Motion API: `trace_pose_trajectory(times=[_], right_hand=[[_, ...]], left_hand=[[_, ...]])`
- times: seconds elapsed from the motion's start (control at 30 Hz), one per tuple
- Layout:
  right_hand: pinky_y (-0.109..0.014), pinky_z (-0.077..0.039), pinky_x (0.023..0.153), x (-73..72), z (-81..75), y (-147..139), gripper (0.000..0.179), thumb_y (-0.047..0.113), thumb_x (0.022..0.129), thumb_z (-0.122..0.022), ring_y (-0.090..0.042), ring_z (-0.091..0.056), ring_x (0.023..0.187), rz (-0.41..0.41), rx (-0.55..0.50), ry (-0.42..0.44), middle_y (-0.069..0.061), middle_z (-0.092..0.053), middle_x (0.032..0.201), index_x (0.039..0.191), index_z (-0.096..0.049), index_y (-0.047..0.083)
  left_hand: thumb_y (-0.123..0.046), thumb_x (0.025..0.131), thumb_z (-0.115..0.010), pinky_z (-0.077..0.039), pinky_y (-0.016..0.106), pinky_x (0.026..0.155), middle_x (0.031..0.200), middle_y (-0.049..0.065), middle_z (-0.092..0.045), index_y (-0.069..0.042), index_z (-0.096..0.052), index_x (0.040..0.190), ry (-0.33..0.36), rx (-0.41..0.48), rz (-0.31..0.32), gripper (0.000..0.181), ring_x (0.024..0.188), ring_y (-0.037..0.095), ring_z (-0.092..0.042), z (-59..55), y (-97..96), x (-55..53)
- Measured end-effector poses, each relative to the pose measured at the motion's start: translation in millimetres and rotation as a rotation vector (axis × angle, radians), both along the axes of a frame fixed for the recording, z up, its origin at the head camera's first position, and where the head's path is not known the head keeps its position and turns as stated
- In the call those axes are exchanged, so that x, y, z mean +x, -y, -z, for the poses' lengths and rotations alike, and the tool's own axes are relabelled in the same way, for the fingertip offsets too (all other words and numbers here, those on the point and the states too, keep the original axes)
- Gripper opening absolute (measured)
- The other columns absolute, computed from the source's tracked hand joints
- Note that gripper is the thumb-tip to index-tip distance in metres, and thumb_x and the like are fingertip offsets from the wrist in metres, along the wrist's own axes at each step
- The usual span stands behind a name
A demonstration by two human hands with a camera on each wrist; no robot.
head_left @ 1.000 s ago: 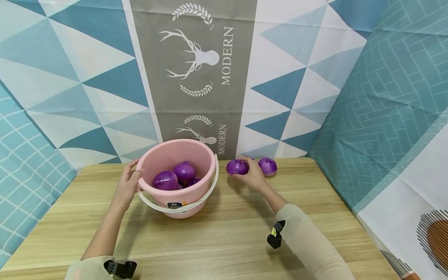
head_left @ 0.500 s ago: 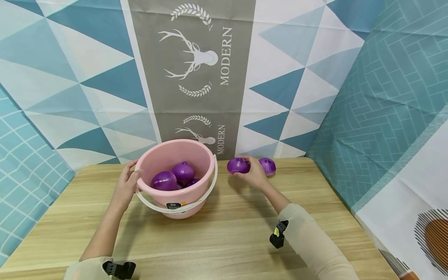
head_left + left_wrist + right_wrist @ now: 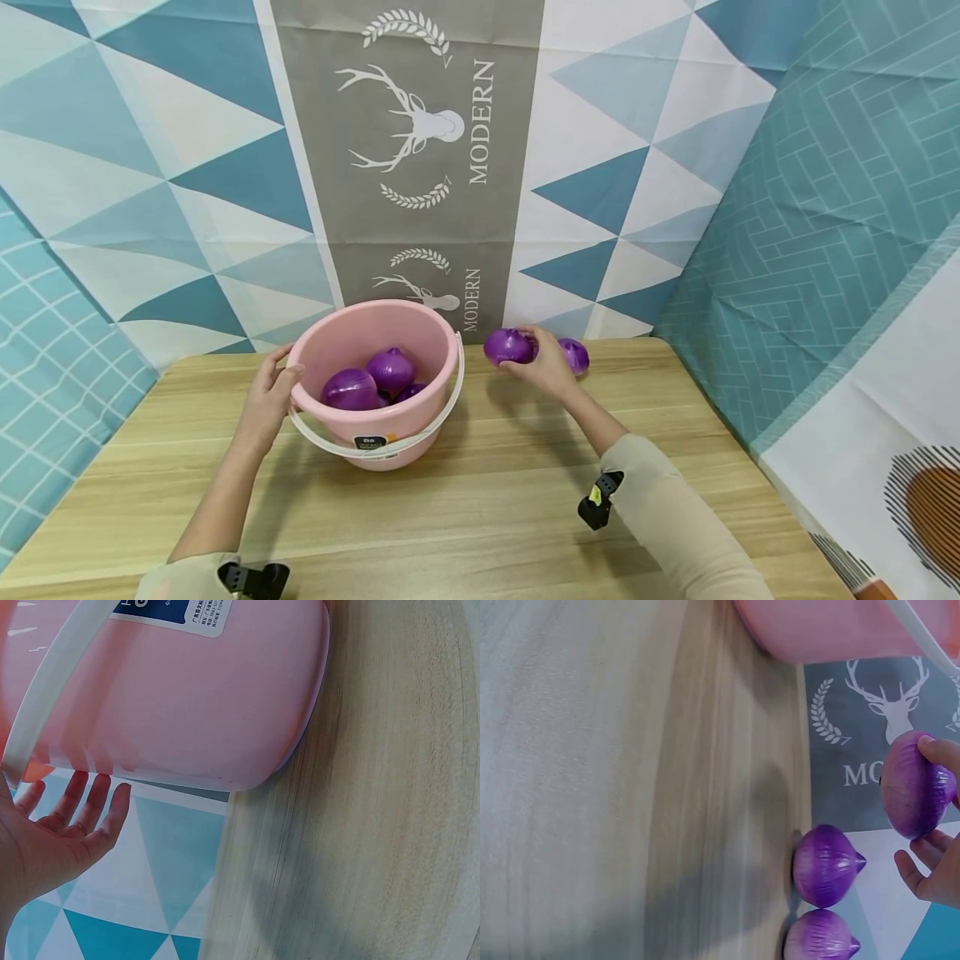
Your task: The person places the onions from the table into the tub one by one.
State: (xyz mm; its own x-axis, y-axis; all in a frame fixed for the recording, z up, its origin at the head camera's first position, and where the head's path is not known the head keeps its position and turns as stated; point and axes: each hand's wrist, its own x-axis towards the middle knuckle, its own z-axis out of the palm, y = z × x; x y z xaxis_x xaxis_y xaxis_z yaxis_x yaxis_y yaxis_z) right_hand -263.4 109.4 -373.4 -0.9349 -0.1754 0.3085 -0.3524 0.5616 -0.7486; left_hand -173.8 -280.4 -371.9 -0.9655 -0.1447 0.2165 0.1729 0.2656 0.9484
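A wood-grain tabletop [image 3: 457,517] carries a pink bucket [image 3: 371,332]. The left hand [image 3: 262,408] holds the bucket's rim, thumb over the edge, fingers outside. The right hand [image 3: 549,367] has its grip round a purple onion [image 3: 505,347], raised above the tabletop beside the bucket. Two loose onions [image 3: 823,866] rest nearby; more bucketed onions [image 3: 350,389] lie inside.
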Motion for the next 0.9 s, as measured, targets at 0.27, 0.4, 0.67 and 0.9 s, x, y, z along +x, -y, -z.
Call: trace_pose_trajectory(times=[0.27, 0.4, 0.67, 0.9], right_hand=[[-0.051, -0.039, 0.104, 3.7, -12.3, -4, 0.067, 0.019, 0.071, -0.081, -0.034, -0.048, 0.122, 0.002, -0.002, 0.027, -0.018, -0.051, 0.127, 0.128, -0.048, 0.008], [-0.051, -0.042, 0.102, 4.8, -15.8, -6, 0.068, 0.02, 0.071, -0.082, -0.034, -0.05, 0.12, -0.007, -0.016, 0.033, -0.017, -0.051, 0.127, 0.128, -0.047, 0.009], [-0.051, -0.042, 0.102, 9.8, -27.2, -8, 0.067, 0.018, 0.072, -0.081, -0.034, -0.048, 0.119, -0.03, -0.023, 0.007, -0.018, -0.05, 0.126, 0.128, -0.046, 0.008], [-0.053, -0.042, 0.102, 13.8, -31.4, -8, 0.066, 0.021, 0.072, -0.081, -0.034, -0.048, 0.119, -0.037, -0.014, -0.003, -0.017, -0.05, 0.127, 0.128, -0.047, 0.008]], left_hand=[[-0.026, 0.099, -0.041, -0.055, 0.017, 0.06, 0.093, -0.025, -0.054, -0.005, -0.027, 0.142, -0.008, 0.007, -0.003, 0.051, 0.075, -0.003, -0.06, -1.0, -0.6, 0.2], [-0.027, 0.099, -0.041, -0.055, 0.017, 0.061, 0.094, -0.023, -0.054, -0.004, -0.027, 0.142, -0.007, -0.005, -0.004, 0.051, 0.075, -0.003, -0.06, -2.3, -1.4, 0.8], [-0.031, 0.099, -0.041, -0.056, 0.018, 0.063, 0.101, -0.015, -0.052, -0.005, -0.029, 0.142, -0.016, -0.024, 0.006, 0.052, 0.079, -0.002, -0.061, -0.8, -1.1, 2.5], [-0.028, 0.099, -0.04, -0.055, 0.018, 0.062, 0.097, -0.02, -0.053, -0.006, -0.028, 0.143, -0.015, -0.008, 0.012, 0.051, 0.078, -0.003, -0.06, -0.8, 0.2, 0.5]])
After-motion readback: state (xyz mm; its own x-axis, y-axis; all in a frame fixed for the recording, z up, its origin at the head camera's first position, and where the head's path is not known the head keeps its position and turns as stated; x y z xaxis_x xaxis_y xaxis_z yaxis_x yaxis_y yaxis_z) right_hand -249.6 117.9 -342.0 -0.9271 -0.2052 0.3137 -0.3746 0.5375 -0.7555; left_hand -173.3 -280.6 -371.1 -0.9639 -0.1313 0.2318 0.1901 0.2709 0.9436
